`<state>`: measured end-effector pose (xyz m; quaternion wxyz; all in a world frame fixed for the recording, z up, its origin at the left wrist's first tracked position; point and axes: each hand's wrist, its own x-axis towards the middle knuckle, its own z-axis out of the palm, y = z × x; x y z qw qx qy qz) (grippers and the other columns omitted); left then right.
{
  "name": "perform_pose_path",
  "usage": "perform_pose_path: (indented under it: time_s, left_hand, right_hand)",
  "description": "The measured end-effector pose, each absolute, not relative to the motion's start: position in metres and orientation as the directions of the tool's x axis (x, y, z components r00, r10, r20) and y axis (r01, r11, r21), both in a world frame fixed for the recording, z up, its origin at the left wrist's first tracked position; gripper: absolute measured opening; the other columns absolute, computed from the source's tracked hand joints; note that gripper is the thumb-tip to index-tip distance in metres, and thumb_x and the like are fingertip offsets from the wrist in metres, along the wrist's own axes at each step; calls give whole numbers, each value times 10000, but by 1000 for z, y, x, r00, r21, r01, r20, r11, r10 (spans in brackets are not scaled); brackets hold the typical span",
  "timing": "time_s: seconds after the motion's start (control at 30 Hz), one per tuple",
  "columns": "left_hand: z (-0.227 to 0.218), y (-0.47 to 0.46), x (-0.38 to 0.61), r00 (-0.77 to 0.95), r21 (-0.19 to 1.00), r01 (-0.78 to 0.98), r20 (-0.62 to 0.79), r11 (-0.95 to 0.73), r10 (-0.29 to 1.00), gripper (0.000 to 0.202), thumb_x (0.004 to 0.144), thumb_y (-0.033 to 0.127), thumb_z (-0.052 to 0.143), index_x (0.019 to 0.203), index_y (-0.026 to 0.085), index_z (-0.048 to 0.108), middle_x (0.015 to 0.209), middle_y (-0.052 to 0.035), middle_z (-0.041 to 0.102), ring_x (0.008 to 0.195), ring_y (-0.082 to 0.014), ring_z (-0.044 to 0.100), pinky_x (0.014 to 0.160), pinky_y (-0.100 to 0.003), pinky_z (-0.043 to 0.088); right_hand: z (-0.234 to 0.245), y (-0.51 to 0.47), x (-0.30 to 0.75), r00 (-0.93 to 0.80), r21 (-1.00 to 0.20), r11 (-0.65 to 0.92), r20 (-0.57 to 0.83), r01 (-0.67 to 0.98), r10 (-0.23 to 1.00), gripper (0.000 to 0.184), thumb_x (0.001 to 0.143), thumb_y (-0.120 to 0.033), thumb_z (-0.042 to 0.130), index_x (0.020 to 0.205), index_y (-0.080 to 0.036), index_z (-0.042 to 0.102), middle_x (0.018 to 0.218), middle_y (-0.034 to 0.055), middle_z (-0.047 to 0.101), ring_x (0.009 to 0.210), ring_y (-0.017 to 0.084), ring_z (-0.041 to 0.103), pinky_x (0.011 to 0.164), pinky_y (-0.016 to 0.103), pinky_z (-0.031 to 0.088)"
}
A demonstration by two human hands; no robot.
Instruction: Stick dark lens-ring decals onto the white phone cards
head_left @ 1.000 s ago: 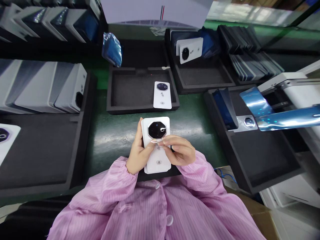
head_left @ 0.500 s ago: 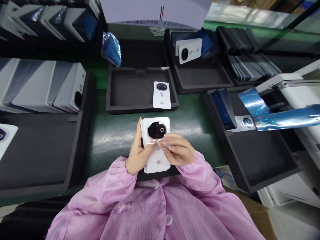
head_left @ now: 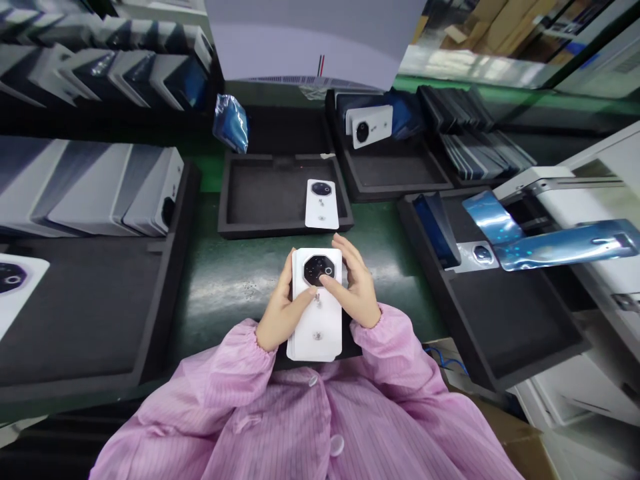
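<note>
A small stack of white phone back covers (head_left: pixel 320 317) is held upright in front of my chest, its dark octagonal camera window (head_left: pixel 319 270) uppermost. My left hand (head_left: pixel 284 310) wraps the left edge, with its thumb lying on the front just below the window. On the other side my right hand (head_left: pixel 357 287) has its fingers along the upper right edge and its thumb pressed on the camera window. How many covers are in the stack cannot be made out.
Beyond my hands, a white cover (head_left: pixel 321 207) leans on the front rim of a black tray (head_left: pixel 240 230). Rows of covers (head_left: pixel 105 187) stand at left. At right, a tray (head_left: pixel 505 380) holds blue film (head_left: pixel 565 250); another back tray (head_left: pixel 400 193) holds white covers (head_left: pixel 373 127).
My right hand has gone from pinching a thin clear piece below the camera window to gripping the right edge, thumb on the window. The clear piece is out of sight. The view has shifted slightly.
</note>
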<state>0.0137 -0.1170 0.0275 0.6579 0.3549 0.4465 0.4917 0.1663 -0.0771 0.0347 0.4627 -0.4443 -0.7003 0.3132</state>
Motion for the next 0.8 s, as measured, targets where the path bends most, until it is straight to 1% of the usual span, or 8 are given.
perform_pose_path:
  time_s: [0.1, 0.23, 0.33, 0.47, 0.53, 0.63, 0.7, 0.8]
  left_hand:
    - [21, -117, 14, 121, 888, -356, -266, 292, 956, 754, 859, 324, 597, 1507, 304, 213, 1500, -61, 426, 1305, -265, 487, 1031, -401, 461]
    - [20, -115, 13, 58, 898, -348, -265, 268, 963, 713, 852, 271, 573, 1495, 300, 264, 1449, -43, 490, 1281, -251, 506, 1046, -395, 440]
    - [27, -113, 11, 20, 890, -368, -280, 267, 960, 721, 848, 262, 562, 1498, 296, 254, 1380, -49, 555, 1196, -243, 572, 978, -382, 488]
    - [33, -112, 9, 11, 895, -371, -264, 249, 965, 715, 850, 280, 557, 1498, 291, 254, 1349, -54, 581, 1134, -241, 610, 911, -373, 529]
    - [32, -113, 10, 0, 903, -361, -252, 235, 968, 727, 847, 283, 571, 1498, 292, 250, 1412, -54, 529, 1207, -242, 568, 955, -370, 509]
    - [31, -114, 11, 10, 897, -363, -266, 251, 964, 759, 835, 279, 595, 1501, 287, 232, 1449, -66, 490, 1243, -245, 543, 984, -375, 493]
    - [31, -115, 12, 38, 888, -371, -280, 273, 959, 782, 827, 275, 606, 1503, 279, 214, 1425, -79, 513, 1211, -246, 568, 974, -387, 500]
    - [33, -115, 13, 62, 895, -351, -273, 277, 960, 808, 822, 278, 620, 1507, 266, 190, 1430, -91, 501, 1210, -248, 566, 970, -391, 502]
  right_hand:
    - [32, -70, 174, 3, -919, 343, 350, 196, 937, 412, 789, -300, 707, 1176, -211, 595, 1303, 114, 574, 1222, 268, 558, 1037, 411, 470]
    - [26, -48, 211, 358, -916, 380, 401, 130, 843, 399, 877, -331, 590, 1247, -246, 467, 1175, 65, 628, 1060, 200, 641, 957, 401, 516]
    - [18, -33, 241, 481, -933, 349, 344, 82, 807, 419, 805, -318, 672, 1181, -234, 506, 1091, 64, 664, 984, 195, 667, 884, 355, 541]
    - [4, -30, 241, 227, -957, 141, 200, 252, 953, 388, 738, -312, 713, 1082, -217, 558, 918, 53, 689, 803, 195, 675, 724, 340, 560]
    - [0, -33, 227, 119, -866, 104, 185, 489, 976, 398, 715, -312, 723, 1068, -198, 577, 909, 61, 676, 825, 230, 652, 765, 427, 550]
    - [5, -40, 207, 87, -654, 169, 339, 737, 937, 359, 706, -301, 734, 1029, -192, 621, 1060, 116, 628, 1034, 306, 571, 928, 549, 460]
    - [15, -45, 197, 78, -637, 252, 443, 728, 893, 285, 762, -300, 693, 1021, -203, 626, 1140, 122, 589, 1127, 301, 525, 966, 526, 440]
    - [36, -57, 184, 26, -749, 384, 471, 540, 882, 149, 828, -295, 642, 953, -218, 621, 1121, 92, 590, 1080, 235, 568, 898, 420, 495]
